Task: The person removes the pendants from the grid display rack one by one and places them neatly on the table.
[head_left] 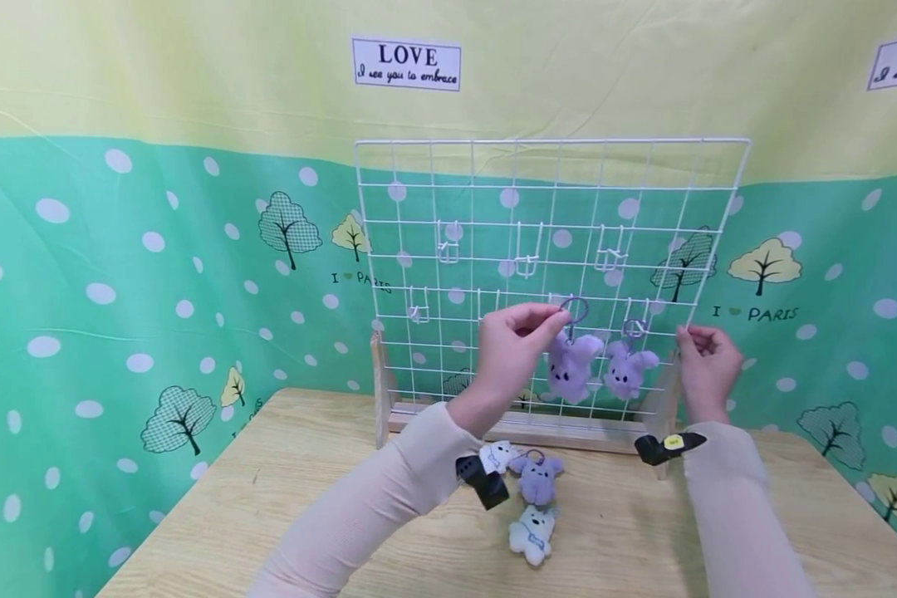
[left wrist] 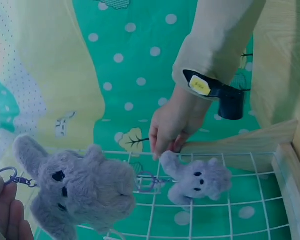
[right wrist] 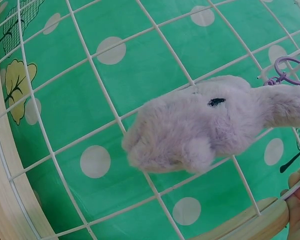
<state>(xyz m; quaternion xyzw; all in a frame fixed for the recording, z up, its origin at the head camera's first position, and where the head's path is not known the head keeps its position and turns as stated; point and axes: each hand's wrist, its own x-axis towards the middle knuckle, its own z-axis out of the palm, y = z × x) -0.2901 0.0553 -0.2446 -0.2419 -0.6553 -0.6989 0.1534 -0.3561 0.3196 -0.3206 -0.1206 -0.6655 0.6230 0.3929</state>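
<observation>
My left hand (head_left: 514, 353) pinches the metal ring of a purple plush keychain (head_left: 571, 370), which dangles in front of the white wire grid rack (head_left: 553, 141). In the left wrist view this plush bunny-like toy hangs from its ring and short chain beside my fingertips (left wrist: 9, 192). A second purple plush keychain (head_left: 625, 371) hangs by its ring from a hook on the rack, to the right of the held one. With thumb and fingers, my right hand (head_left: 706, 365) holds the rack's right edge wire, close to the wooden upright (head_left: 669, 386).
Several white hooks (head_left: 526, 264) sit on the grid. Below on the wooden table (head_left: 329, 498) lie another purple plush keychain (head_left: 536, 480) and two white plush keychains, one lower (head_left: 532, 536) and one partly behind my left wrist camera (head_left: 497, 455). A patterned curtain (head_left: 120, 332) stands behind.
</observation>
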